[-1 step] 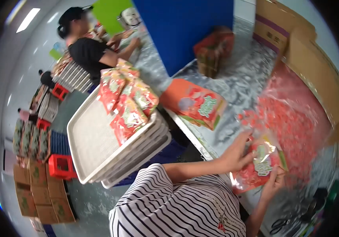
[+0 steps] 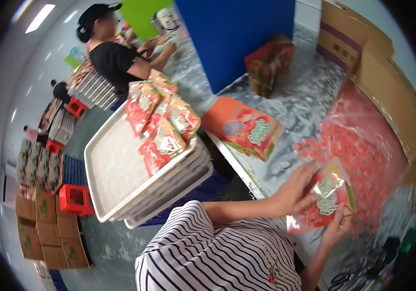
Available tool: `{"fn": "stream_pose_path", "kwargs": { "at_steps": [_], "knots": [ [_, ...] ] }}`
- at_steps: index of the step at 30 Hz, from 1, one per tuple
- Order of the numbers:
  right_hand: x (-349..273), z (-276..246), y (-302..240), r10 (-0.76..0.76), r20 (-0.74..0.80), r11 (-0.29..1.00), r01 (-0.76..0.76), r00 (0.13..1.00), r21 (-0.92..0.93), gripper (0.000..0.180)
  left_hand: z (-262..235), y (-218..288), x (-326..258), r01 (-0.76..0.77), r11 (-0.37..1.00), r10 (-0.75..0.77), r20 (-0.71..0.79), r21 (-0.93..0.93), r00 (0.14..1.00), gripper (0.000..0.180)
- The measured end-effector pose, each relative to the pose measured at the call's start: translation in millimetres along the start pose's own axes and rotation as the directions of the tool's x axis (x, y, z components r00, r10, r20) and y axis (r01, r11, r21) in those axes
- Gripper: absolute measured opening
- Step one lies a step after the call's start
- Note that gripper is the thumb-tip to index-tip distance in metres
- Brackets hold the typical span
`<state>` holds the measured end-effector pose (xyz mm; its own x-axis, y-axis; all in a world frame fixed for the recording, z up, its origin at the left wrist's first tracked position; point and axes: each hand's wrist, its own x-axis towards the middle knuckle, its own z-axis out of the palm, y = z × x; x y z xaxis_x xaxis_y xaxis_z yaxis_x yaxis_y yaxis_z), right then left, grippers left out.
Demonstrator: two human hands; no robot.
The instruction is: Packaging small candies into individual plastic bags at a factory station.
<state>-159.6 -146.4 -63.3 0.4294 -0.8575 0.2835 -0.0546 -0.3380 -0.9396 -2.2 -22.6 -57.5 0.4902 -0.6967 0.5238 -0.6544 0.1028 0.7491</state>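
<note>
A shiny red candy pouch [image 2: 328,200] with a clear window is tilted between my two hands, over the near edge of the table. My left hand [image 2: 295,191] is closed on its left side, thumb across the front; some fingers are blurred or hidden behind it. My right hand [image 2: 338,225] pinches the pouch's lower right edge. Just beyond and to the right lies a heap of small red pieces [image 2: 358,160] on clear plastic sheeting. A flat orange-red pouch [image 2: 247,128] lies on the table to the left of my hands.
Filled pouches [image 2: 162,140] lie on the top tray of a stack of white trays [image 2: 108,179] at my left. Behind the table stand a blue divider [image 2: 242,39], a bundle of pouches [image 2: 268,65] and an open carton [image 2: 387,82]. Scissors [image 2: 342,280] lie lower right. A co-worker [image 2: 113,60] sits far left.
The whole view has shifted slightly. My left hand has moved down a little along the pouch, and more of the pouch's upper part shows. My right hand keeps its hold.
</note>
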Motion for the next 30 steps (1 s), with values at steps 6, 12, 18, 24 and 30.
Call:
{"fn": "stream_pose_path", "kwargs": {
  "at_steps": [6,12,18,24,30],
  "knots": [
    [-2.4,62.7,-52.9,-0.134,0.223,0.984,0.104,0.966,0.142,0.027,-21.8,7.5,-18.3,-0.011,0.999,0.013,-0.046,0.038,0.999,0.105],
    [-24.6,125.5,-102.2,-0.443,0.594,0.883,0.211,0.672,0.419,0.031,-120.6,-5.4,-20.1,0.114,0.919,-0.017,-0.250,0.378,0.968,0.086],
    [-25.8,144.2,-72.9,-0.249,0.729,0.968,0.137,0.638,0.211,0.027,-258.3,3.4,-35.4,0.409,0.843,-0.169,-0.548,0.350,0.819,0.060],
    [-20.6,146.0,43.4,0.001,0.769,1.000,-0.011,0.640,0.008,0.020,-351.9,-1.2,-71.4,0.562,0.699,0.097,-0.837,0.443,0.539,0.030],
    [-25.9,137.8,69.7,0.193,0.680,0.944,-0.324,0.707,0.069,0.020,-389.1,-67.6,-113.9,0.430,0.838,-0.049,-0.739,0.335,0.672,0.043]
  ]
}}
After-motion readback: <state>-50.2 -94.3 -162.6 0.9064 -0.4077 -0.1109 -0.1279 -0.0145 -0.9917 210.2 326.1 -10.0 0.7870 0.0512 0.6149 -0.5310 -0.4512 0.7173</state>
